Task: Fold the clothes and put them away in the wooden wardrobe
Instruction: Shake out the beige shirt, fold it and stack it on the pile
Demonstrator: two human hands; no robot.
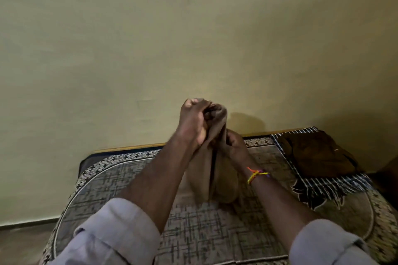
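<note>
A tan garment (217, 170) was held up at frame centre, its long axis vertical, its lower end resting on the patterned bedcover (193, 232). Its top was clenched in the left hand (193, 120); just below, the cloth was gripped by the right hand (232, 144), fingers curled shut. A dark brown garment (318, 153) was seen at right.

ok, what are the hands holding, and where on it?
Both hold the tan-brown cloth garment: left hand bunches its top end, right hand grips just below; the rest hangs to the bed.
</note>
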